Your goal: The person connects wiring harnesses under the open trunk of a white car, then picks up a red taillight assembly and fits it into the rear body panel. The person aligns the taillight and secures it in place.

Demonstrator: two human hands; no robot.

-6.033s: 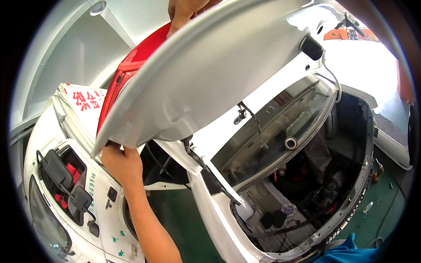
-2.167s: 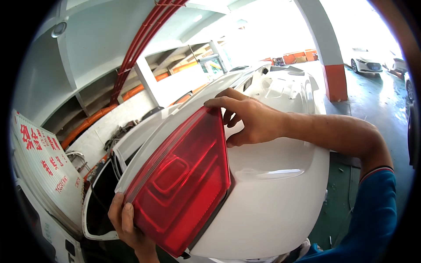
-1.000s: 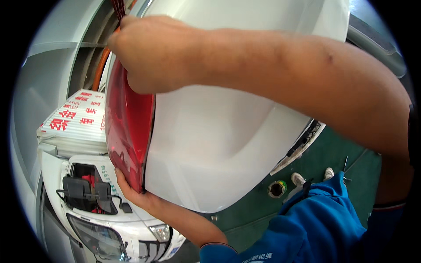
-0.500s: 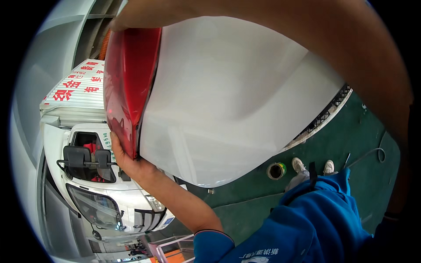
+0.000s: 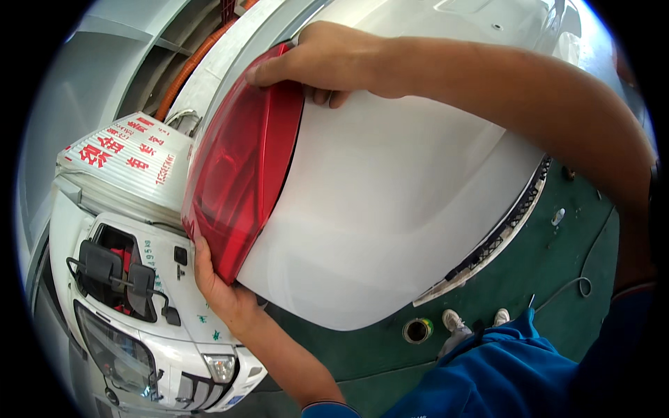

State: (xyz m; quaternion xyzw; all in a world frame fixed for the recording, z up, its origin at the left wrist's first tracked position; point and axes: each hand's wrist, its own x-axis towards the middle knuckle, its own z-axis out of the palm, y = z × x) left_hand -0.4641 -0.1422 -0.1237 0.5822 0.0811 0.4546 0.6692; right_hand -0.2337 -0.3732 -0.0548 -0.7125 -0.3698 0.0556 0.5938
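Observation:
A long red tail light (image 5: 240, 167) lies along the left edge of a glossy white car body panel (image 5: 376, 195). My left hand (image 5: 226, 289) grips the light's lower end, thumb along its outer edge. At the upper end my right hand (image 5: 331, 59) is closed over the light, its thumb on the red lens and its other fingers curled on the white panel side. Between lens and panel runs a thin dark seam. Whether the light is fixed to the panel, I cannot tell.
A white truck (image 5: 160, 299) with a mirror and a ribbed cargo box (image 5: 125, 153) stands at the left. An open can (image 5: 418, 330) sits on the green floor (image 5: 376, 362) near my shoes (image 5: 453, 320). A cable (image 5: 584, 285) and small bottle (image 5: 557, 217) lie on the right.
My right hand, earlier near the upper frame edge, now shows fully on the light's upper end. The view has shifted, with more of the tail light and white panel visible.

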